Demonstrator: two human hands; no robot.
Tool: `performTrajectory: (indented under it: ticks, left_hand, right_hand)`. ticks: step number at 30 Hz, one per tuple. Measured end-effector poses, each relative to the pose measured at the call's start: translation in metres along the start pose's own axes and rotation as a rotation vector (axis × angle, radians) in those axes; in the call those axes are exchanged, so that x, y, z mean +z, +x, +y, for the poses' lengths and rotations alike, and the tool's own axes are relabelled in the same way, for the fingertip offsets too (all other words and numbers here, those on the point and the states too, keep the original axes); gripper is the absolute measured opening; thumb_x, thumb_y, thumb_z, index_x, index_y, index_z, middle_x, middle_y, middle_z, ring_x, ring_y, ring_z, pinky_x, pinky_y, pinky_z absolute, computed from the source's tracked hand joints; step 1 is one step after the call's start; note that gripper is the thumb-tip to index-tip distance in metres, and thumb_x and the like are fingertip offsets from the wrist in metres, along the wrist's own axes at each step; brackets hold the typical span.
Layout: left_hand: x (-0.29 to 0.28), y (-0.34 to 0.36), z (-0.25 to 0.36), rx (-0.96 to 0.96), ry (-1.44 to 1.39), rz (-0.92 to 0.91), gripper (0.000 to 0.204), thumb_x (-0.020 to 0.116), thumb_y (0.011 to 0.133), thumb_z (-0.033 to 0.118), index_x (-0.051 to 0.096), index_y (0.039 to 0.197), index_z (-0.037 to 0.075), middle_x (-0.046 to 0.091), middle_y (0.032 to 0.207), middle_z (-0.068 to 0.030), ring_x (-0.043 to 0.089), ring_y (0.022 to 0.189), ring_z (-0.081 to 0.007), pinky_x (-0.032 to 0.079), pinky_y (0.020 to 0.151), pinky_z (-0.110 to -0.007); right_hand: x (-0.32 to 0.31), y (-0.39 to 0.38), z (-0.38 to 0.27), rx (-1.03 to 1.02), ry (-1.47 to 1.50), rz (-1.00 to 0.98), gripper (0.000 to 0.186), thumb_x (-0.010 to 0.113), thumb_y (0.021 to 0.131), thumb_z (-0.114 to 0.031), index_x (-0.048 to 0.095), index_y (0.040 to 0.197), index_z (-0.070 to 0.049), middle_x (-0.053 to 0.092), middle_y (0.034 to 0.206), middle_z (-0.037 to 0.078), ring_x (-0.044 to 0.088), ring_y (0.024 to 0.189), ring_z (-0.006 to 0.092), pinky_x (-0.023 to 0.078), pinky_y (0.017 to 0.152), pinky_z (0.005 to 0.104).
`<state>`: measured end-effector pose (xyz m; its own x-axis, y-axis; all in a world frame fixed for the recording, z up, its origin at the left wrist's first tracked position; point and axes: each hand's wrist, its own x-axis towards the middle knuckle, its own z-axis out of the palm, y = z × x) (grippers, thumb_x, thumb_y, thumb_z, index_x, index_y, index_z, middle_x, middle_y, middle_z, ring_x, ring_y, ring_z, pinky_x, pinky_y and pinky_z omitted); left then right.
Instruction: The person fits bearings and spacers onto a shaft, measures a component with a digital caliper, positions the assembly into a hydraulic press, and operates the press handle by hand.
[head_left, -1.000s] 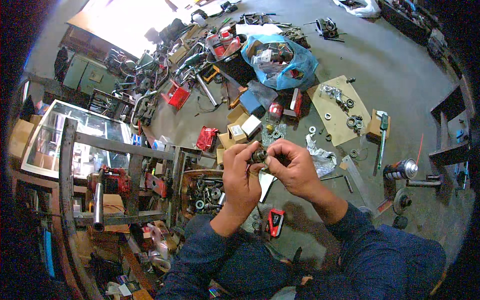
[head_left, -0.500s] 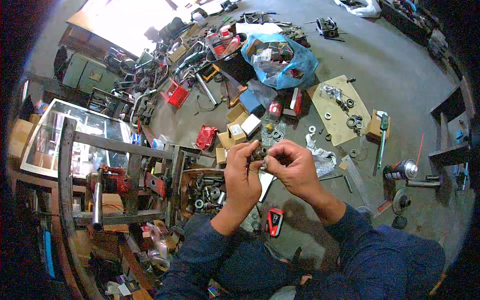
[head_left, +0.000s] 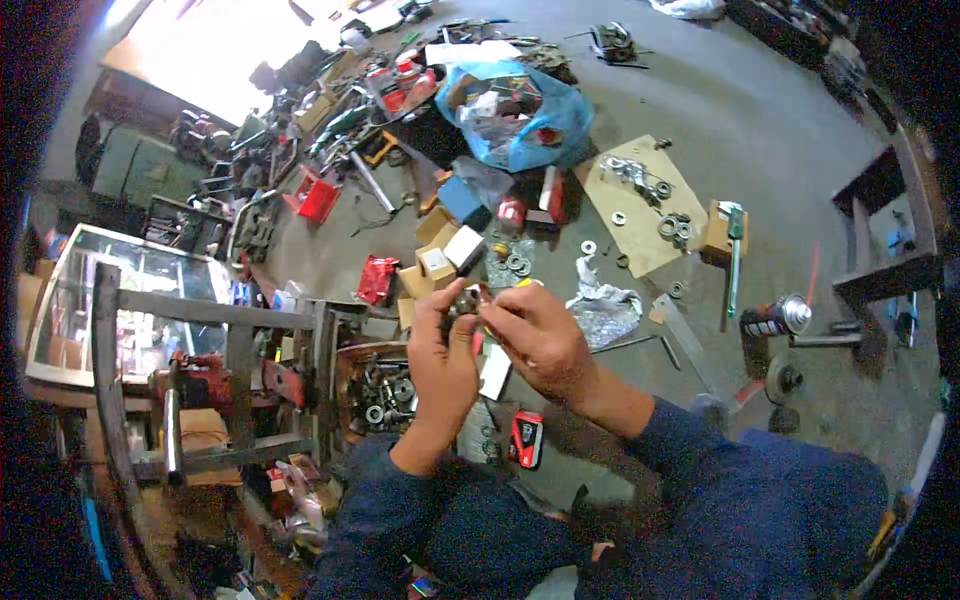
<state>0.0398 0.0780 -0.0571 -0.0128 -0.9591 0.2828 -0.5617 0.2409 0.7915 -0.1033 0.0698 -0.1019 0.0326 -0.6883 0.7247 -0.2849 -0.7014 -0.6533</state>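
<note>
A small dark metal part (head_left: 469, 297) is held up in front of me, mostly covered by fingers, so its kind does not show. Thumb and fingers of my left hand (head_left: 443, 362) are closed round it. From the other side my right hand (head_left: 541, 342) pinches at the same part with its fingertips. Just beyond the hands lie opened small cardboard boxes (head_left: 437, 262) and a clear plastic bag (head_left: 510, 262) with metal rings. Below the hands, a red and black box (head_left: 526, 440) rests on the floor.
To the right lie a cardboard sheet (head_left: 625, 215) bearing bearings, a caliper (head_left: 735, 262) and a spray can (head_left: 778, 317). A blue plastic bag (head_left: 575, 115) stands beyond. At left are a metal frame (head_left: 212, 312) and a tray of metal parts (head_left: 345, 355).
The whole view has shifted, so the hands and surroundings appear farther left. Both hands stay together at the small metal part, with the fingers slightly rearranged.
</note>
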Motion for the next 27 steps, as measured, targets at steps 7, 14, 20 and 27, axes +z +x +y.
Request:
performTrajectory:
  ticks: [7,14,20,27]
  left_hand:
    - [0.002,-0.005,-0.004,-0.096,-0.179,-0.039,0.032,0.053,0.096,0.003,0.053,0.127,0.000,0.059,0.117,-0.0083,0.054,0.106,-0.0149,0.043,0.094,-0.029]
    - [0.000,-0.004,0.002,-0.159,-0.312,-0.101,0.030,0.053,0.096,0.004,0.053,0.125,-0.001,0.058,0.118,-0.0095,0.054,0.109,-0.0159,0.042,0.097,-0.029]
    - [-0.001,-0.001,0.007,-0.004,-0.126,-0.041,0.030,0.057,0.092,0.002,0.056,0.121,-0.001,0.060,0.115,-0.0121,0.056,0.109,-0.0213,0.043,0.096,-0.033]
    - [-0.002,-0.001,0.006,0.067,-0.032,-0.021,0.033,0.060,0.088,0.001,0.058,0.121,0.000,0.061,0.112,-0.0140,0.058,0.106,-0.0224,0.044,0.094,-0.033]
  right_hand:
    - [0.001,0.000,0.002,0.078,0.105,0.033,0.022,0.073,0.081,-0.003,0.066,0.101,-0.002,0.060,0.096,0.014,0.063,0.085,0.0292,0.052,0.071,0.0357]
    - [-0.007,0.007,-0.002,0.083,0.109,0.001,0.027,0.072,0.076,-0.005,0.064,0.101,-0.003,0.060,0.094,0.013,0.061,0.088,0.0325,0.052,0.075,0.0392]
    - [-0.013,0.010,0.000,-0.091,-0.020,-0.021,0.033,0.071,0.070,-0.004,0.063,0.102,-0.001,0.059,0.092,0.013,0.061,0.084,0.0314,0.052,0.069,0.0388]
    - [-0.011,0.007,0.000,-0.094,-0.031,-0.024,0.033,0.070,0.072,-0.004,0.063,0.104,-0.001,0.060,0.093,0.013,0.062,0.084,0.0311,0.053,0.067,0.0386]
